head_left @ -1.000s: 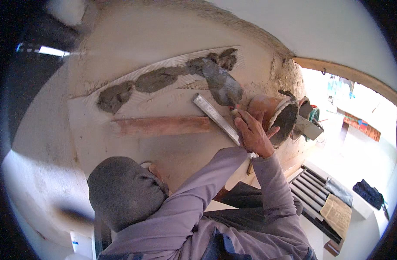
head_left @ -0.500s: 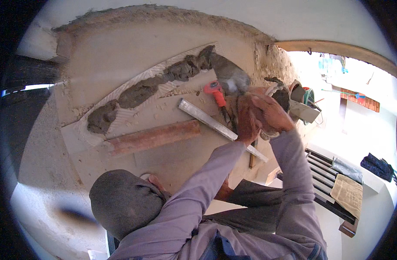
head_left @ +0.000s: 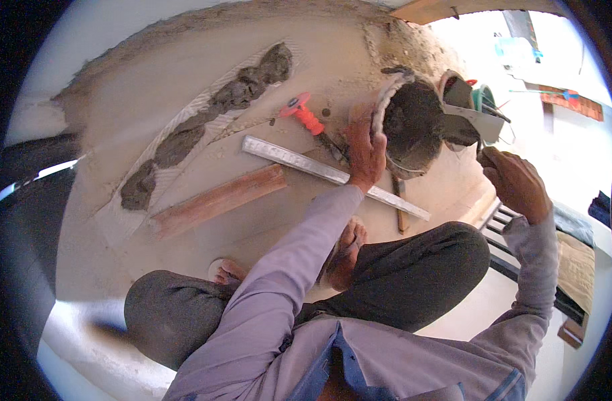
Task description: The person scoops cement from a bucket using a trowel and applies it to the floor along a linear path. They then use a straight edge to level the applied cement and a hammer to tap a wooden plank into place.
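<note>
A bucket of grey mortar stands tipped so its mouth faces me. My left hand grips its left side near the rim, the fingers partly blurred. At the bucket's right edge is a trowel, its blade smeared with mortar. My right hand is closed around the trowel's handle, which the fingers mostly hide. Left of the bucket, lumps of mortar lie in a row along a pale ridged strip on the floor.
A chisel with a red grip, a metal straightedge and a reddish tile piece lie between the mortar and my feet. Behind the bucket stand other containers. A dark slatted rack is at right.
My hands have moved apart. The right one has swung right with the trowel, from beside the mortar row to the bucket's edge. The left has settled on the bucket, whose mouth now shows.
</note>
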The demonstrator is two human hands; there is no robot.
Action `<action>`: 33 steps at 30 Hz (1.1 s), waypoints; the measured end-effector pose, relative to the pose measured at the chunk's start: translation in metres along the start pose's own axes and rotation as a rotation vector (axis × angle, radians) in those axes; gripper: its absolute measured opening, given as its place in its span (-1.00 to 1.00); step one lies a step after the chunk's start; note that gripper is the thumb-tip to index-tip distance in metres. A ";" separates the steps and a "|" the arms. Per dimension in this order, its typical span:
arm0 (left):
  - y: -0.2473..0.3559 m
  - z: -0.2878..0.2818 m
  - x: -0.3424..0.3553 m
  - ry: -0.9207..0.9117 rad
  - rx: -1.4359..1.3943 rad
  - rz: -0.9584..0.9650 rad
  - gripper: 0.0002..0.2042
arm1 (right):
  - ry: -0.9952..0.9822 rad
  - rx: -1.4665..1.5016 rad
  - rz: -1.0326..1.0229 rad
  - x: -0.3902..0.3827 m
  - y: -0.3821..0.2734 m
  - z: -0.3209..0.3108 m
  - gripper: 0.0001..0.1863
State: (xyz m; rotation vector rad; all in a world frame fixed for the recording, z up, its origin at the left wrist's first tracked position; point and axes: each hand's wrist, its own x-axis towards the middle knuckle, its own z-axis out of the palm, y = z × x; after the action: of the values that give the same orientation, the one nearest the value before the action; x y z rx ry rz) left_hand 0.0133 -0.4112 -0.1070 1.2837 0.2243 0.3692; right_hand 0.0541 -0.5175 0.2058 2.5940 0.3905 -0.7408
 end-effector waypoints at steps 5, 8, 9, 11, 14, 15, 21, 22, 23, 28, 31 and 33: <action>-0.021 -0.007 -0.011 0.429 0.118 -0.383 -0.32 | -0.047 0.031 -0.003 0.021 0.021 0.035 -0.77; -0.040 -0.024 0.007 0.469 0.482 -0.356 -0.29 | 0.061 0.226 -0.061 0.019 0.025 0.053 -0.75; -0.044 -0.026 0.014 0.471 0.544 -0.402 -0.29 | 0.064 0.242 -0.092 0.016 0.029 0.059 -0.75; -0.054 -0.031 0.022 0.422 0.820 -0.353 -0.28 | 0.068 0.277 -0.148 0.010 0.038 0.072 -0.74; -0.066 -0.026 0.035 0.323 0.968 -0.250 -0.26 | 0.102 0.323 -0.159 0.003 0.056 0.092 -0.65; -0.058 -0.024 0.036 0.283 0.980 -0.217 -0.25 | 0.061 0.338 -0.137 0.003 0.059 0.100 -0.64; -0.080 -0.006 0.016 0.115 0.917 0.011 -0.39 | 0.198 0.300 -0.153 0.014 0.080 0.127 -0.75; -0.072 0.000 0.006 0.048 0.843 0.010 -0.39 | 0.205 0.265 -0.149 0.017 0.083 0.128 -0.77; -0.065 0.002 -0.003 -0.011 0.780 0.009 -0.39 | 0.223 0.169 -0.152 0.021 0.084 0.128 -0.78; -0.018 0.010 -0.037 0.260 -0.216 -0.364 -0.54 | 0.390 -0.184 -0.281 0.045 0.079 0.110 -0.86; -0.003 -0.006 -0.030 0.177 -0.301 -0.395 -0.56 | 0.285 -0.267 -0.310 0.060 0.065 0.097 -0.94; 0.001 -0.007 -0.015 -0.027 -0.015 -0.314 -0.55 | 0.314 -0.273 -0.341 0.074 0.056 0.103 -0.94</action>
State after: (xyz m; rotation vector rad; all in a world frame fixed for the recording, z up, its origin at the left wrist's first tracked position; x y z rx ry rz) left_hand -0.0033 -0.4107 -0.1082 1.2145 0.3929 0.0851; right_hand 0.0900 -0.6025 0.1026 2.4066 0.9762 -0.3469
